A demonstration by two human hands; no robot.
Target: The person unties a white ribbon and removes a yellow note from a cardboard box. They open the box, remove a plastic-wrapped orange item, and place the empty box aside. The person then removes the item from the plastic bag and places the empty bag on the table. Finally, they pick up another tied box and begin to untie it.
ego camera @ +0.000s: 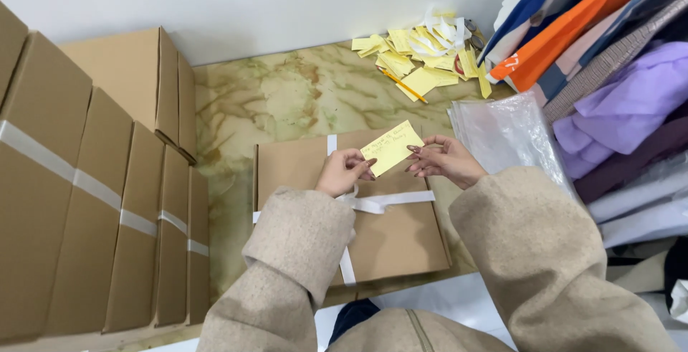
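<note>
Both my hands hold one yellow paper note with handwriting on it, just above a flat cardboard box. My left hand pinches the note's lower left edge. My right hand pinches its right edge. The box lies on the marbled floor in front of me and is tied crosswise with a white ribbon knotted near its middle. My beige coat sleeves cover the box's near part.
Several taped cardboard boxes stand in rows on the left. A heap of yellow paper slips with a pencil lies by the far wall. Clear plastic bags and stacked folded clothes fill the right side.
</note>
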